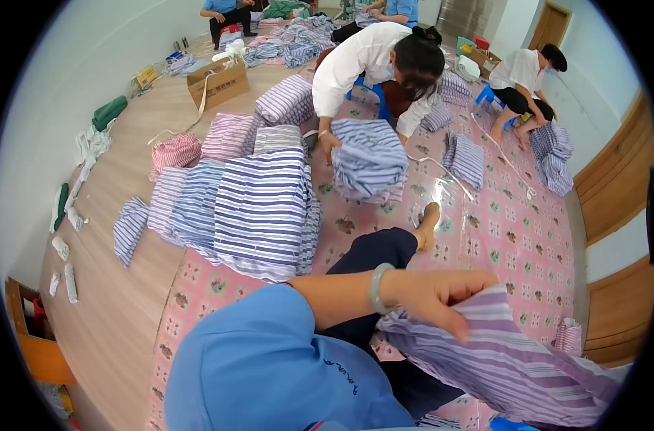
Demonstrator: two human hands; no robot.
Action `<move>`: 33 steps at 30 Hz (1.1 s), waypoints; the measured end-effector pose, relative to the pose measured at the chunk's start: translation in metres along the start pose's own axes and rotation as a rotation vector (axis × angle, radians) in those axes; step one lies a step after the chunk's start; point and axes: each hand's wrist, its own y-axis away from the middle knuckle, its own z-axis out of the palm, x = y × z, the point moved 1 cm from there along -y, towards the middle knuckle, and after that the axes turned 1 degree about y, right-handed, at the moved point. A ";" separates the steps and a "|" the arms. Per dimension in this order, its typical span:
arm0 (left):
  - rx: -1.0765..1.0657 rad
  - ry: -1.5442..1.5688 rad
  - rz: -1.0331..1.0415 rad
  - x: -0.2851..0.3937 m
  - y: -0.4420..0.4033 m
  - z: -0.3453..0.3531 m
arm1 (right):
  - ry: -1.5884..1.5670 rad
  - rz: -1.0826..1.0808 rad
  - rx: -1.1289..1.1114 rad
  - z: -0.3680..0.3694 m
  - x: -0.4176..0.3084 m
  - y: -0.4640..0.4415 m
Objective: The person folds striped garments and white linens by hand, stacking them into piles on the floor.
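My left hand point(442, 298), with a pale bangle at the wrist, reaches across from the blue sleeve point(248, 352). Its thumb and fingers are closed on the upper edge of a purple-and-white striped cloth point(499, 352). The cloth hangs over my lap and spreads toward the lower right; whether it is a garment cannot be made out. My right hand does not appear. Beyond my knee, a person in a white shirt point(359, 61) bends over, both hands around a bulky blue striped bundle point(370, 158).
Stacked striped bundles point(259, 201) lie ahead to the left, near a cardboard box point(217, 80). White straps point(442, 174) run across the pink patterned floor mat point(499, 266). Another seated person point(517, 79) is by folded bundles point(553, 154) on the right. Wooden doors point(618, 172) line the right wall.
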 end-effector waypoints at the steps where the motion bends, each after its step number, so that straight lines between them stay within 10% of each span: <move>1: -0.091 0.446 -0.028 0.001 -0.002 -0.002 | 0.027 -0.066 0.065 -0.007 -0.005 -0.016; 3: 0.496 0.639 -0.564 -0.020 0.008 -0.006 | 0.066 -0.227 0.208 -0.020 -0.023 -0.050; 8: 0.543 0.508 -0.753 -0.091 0.039 -0.020 | 0.087 -0.496 0.299 0.015 -0.071 -0.093; 14: 0.557 0.385 -0.806 -0.114 0.071 -0.029 | 0.104 -0.311 -0.515 0.153 -0.048 0.032; 18: 0.588 0.355 -0.859 -0.125 0.084 -0.055 | -0.402 0.550 -0.765 0.141 0.002 0.095; 24: 0.618 0.353 -0.956 -0.145 0.076 -0.083 | -0.906 0.758 -0.991 0.136 -0.010 0.164; 27: 0.628 0.366 -0.961 -0.149 0.068 -0.097 | -1.651 0.861 -0.622 0.143 -0.036 0.175; 33: 0.560 0.552 -0.890 -0.129 0.046 -0.141 | -1.513 0.927 -0.314 0.138 -0.019 0.143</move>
